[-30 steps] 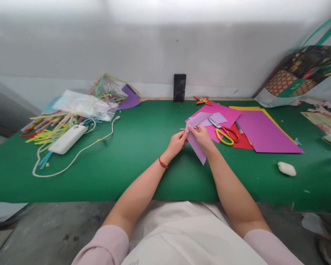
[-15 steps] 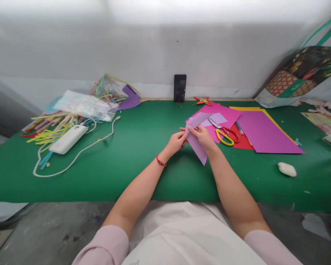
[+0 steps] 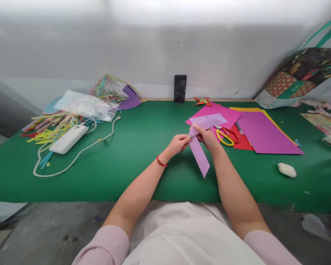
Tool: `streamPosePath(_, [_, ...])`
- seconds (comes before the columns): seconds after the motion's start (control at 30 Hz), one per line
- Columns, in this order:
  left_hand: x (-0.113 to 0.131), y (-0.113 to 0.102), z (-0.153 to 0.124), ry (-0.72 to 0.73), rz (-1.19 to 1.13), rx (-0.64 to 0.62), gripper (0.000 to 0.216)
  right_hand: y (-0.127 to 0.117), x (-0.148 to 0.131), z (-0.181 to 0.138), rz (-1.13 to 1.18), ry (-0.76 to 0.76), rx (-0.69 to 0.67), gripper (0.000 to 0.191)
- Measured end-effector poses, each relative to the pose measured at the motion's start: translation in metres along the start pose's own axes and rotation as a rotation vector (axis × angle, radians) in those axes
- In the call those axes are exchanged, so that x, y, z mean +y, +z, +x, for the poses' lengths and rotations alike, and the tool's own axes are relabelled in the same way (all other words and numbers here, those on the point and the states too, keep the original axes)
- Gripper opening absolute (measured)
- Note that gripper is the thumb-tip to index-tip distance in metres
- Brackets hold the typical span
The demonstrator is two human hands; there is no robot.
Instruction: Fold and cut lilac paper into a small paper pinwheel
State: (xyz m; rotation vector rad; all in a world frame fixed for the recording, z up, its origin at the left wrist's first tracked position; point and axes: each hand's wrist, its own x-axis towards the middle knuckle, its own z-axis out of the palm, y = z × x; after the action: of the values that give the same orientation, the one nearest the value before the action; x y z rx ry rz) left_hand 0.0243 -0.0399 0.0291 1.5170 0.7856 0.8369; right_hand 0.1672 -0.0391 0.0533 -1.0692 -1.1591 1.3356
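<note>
A lilac paper strip [image 3: 200, 156], bent so that its two arms meet at an angle, is held above the table between both hands. My left hand [image 3: 179, 144] pinches it at the bend, with a red bracelet on that wrist. On the other side my right hand [image 3: 205, 136] is closed on the same strip, thumb on top. One arm of the strip hangs toward me; the other reaches up to the right over the magenta paper [image 3: 228, 115]. Just right of my right hand lie scissors [image 3: 224, 139] with yellow and red handles, their blades mostly covered.
On the right are purple paper [image 3: 267, 132], red paper [image 3: 242, 141], a white earbud case [image 3: 287, 169] and a patterned bag [image 3: 289, 82]. A phone [image 3: 180, 88] leans on the wall beside an orange paper star [image 3: 203, 101]. Left lie paper strips [image 3: 48, 134] and a white power bank [image 3: 68, 139].
The lilac strip has opened into a wider angle, its upper arm swinging right across the scissor blades and its lower arm reaching nearer to me. Both hands have shifted slightly right.
</note>
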Motion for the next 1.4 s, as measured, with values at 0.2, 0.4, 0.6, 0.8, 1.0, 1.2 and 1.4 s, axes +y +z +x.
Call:
streamPosePath(0.2, [0.001, 0.003, 0.001, -0.029, -0.052, -0.003, 0.033, -0.001, 0.0, 0.0, -0.025, -0.068, -0.037, 0.025])
streamPosePath(0.4, [-0.004, 0.004, 0.004, -0.077, -0.101, -0.029, 0.032, -0.001, 0.001, 0.001, -0.046, -0.102, -0.013, 0.026])
streamPosePath(0.6, [-0.007, 0.005, 0.006, -0.073, -0.135, -0.015, 0.025, 0.0, 0.003, 0.001, -0.058, -0.1, -0.012, 0.028])
streamPosePath(0.8, [-0.006, 0.006, 0.005, -0.067, -0.125, 0.041, 0.026, -0.001, 0.004, 0.002, -0.061, -0.118, -0.016, 0.03])
streamPosePath(1.0, [-0.004, 0.005, 0.003, -0.042, -0.132, 0.093, 0.027, 0.003, 0.003, 0.001, -0.102, -0.147, 0.012, 0.031])
streamPosePath(1.2, [-0.003, 0.006, 0.001, -0.014, -0.201, 0.074, 0.03, 0.007, 0.0, 0.0, -0.074, -0.175, 0.009, 0.034])
streamPosePath(1.4, [-0.001, 0.005, 0.0, -0.018, -0.245, 0.083, 0.028, 0.009, 0.001, 0.0, -0.086, -0.195, 0.015, 0.031])
